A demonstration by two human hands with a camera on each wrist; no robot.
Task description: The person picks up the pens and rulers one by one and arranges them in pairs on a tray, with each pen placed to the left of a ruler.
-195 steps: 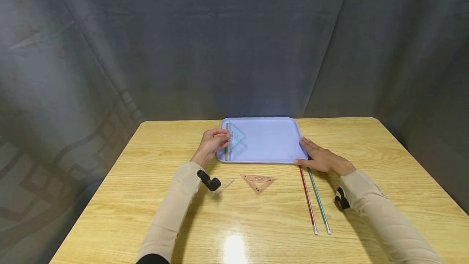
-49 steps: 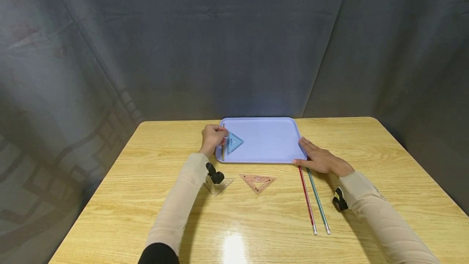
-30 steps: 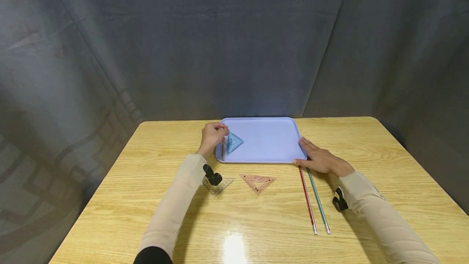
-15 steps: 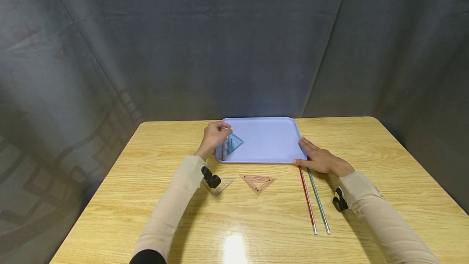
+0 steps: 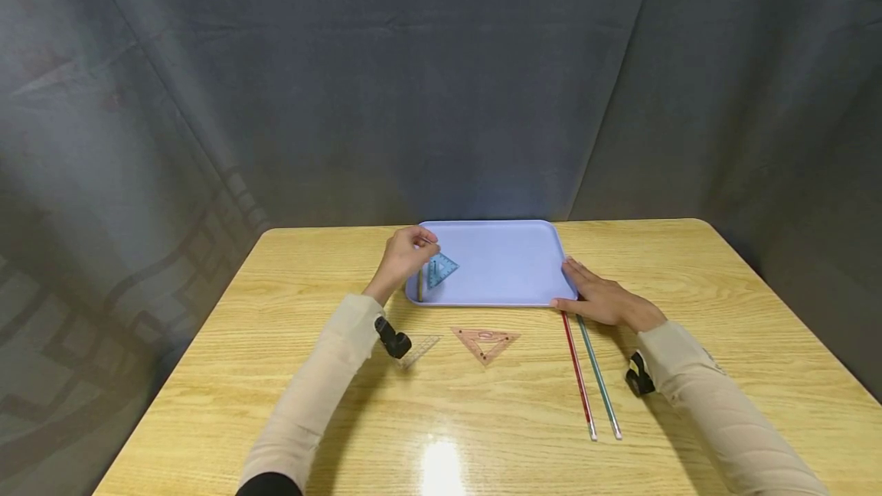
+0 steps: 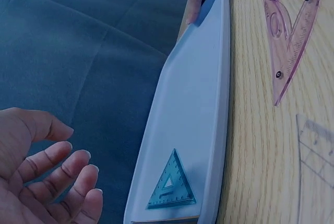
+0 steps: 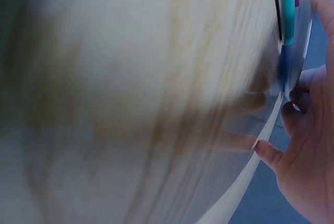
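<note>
Both hands sit at the lilac tray [image 5: 503, 236]: the left hand [image 5: 406, 255] hovers over its left rim with fingers loosely spread and nothing in them, while the right hand [image 5: 599, 298] lies flat against the tray's near right corner, fingers straight, steadying it. Just beside the left fingertips [image 6: 78, 182], towards the tray's middle, the small blue set square [image 5: 441, 270] lies flat on the tray floor, one edge running along the left wall. A thin ruler edge [image 5: 419, 284] shows between it and that wall. The left hand is much the nearer to it. On the bench [image 5: 276, 373], a clear set square [image 5: 419, 349] and a pink one [image 5: 485, 341] lie before the tray. A red rod [image 5: 577, 375] and a teal rod [image 5: 598, 375] lie side by side, running towards the person.
</note>
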